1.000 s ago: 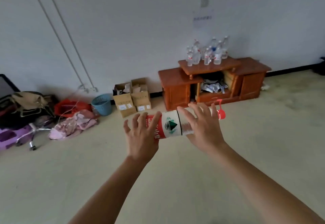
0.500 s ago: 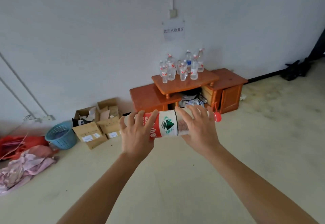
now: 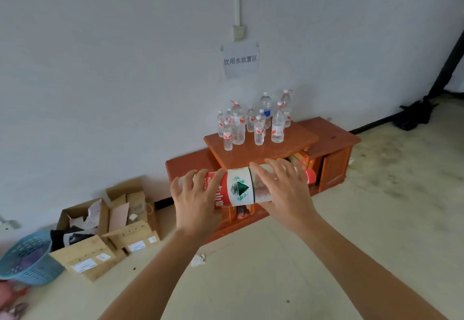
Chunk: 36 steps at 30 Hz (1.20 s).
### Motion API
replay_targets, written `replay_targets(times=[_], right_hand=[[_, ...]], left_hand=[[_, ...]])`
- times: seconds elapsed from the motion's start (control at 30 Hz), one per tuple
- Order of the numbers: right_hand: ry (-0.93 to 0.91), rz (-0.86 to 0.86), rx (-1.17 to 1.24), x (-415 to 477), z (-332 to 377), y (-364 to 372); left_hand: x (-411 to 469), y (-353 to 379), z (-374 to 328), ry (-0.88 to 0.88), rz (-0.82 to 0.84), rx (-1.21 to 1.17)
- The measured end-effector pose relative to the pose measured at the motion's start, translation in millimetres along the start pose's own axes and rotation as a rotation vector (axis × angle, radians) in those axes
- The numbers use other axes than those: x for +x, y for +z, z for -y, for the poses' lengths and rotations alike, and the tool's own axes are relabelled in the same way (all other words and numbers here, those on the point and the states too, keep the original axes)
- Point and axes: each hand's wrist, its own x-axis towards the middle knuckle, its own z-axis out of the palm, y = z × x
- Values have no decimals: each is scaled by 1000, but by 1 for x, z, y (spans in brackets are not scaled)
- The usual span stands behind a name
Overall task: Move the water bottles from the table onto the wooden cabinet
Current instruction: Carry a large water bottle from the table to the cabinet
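I carry a large water bottle (image 3: 238, 189) lying sideways, with a red and white label and a red cap pointing right. My left hand (image 3: 194, 201) grips its bottom end and my right hand (image 3: 282, 191) grips its upper half. Just beyond the bottle stands the low wooden cabinet (image 3: 331, 138) against the white wall. Several clear water bottles (image 3: 253, 123) stand upright in a cluster on its raised middle shelf. The cabinet's middle front is hidden behind the held bottle and my hands.
Open cardboard boxes (image 3: 105, 231) sit on the floor left of the cabinet, with a blue basket (image 3: 27, 259) at the far left. A paper sign (image 3: 240, 60) hangs on the wall above the bottles. Dark gear (image 3: 414, 116) lies at the far right.
The cabinet has come nearer and larger in view as I walk toward it. Both hands keep the same hold on the sideways bottle.
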Motion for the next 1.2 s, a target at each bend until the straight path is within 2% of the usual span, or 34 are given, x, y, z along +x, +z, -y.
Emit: replay_targets(times=[0.13, 0.33, 0.4, 0.5, 0.63, 0.77, 0.83, 0.87, 0.97, 1.0, 1.03, 1.1, 1.2], right_hand=[[110, 31, 1, 57, -46, 38], [144, 42, 20, 120, -127, 120], [180, 58, 51, 150, -164, 157], [216, 196, 72, 197, -218, 197], [136, 284, 60, 264, -269, 236], [193, 336, 64, 314, -303, 271], [331, 297, 183, 325, -320, 295], [459, 278, 315, 332, -328, 308], [1063, 366, 1020, 358, -346, 337], [1225, 412, 1235, 367, -347, 346], [1302, 426, 1317, 372, -345, 347], [1361, 327, 1158, 396, -342, 366], [1268, 172, 749, 423, -338, 390]], left_hand=[[83, 53, 2, 59, 51, -37], [181, 154, -5, 147, 104, -24], [221, 197, -9, 126, 156, -6], [275, 244, -17, 91, 240, -2], [340, 288, -18, 54, 233, 15], [379, 329, 1, -71, 298, -35], [393, 352, 15, -90, 293, -55], [401, 364, 23, -94, 293, -75], [423, 407, 45, -64, 331, -133], [430, 425, 51, -44, 353, -159], [433, 435, 53, -29, 378, -181], [449, 471, 65, -30, 470, -280], [464, 524, 76, -61, 637, -422]])
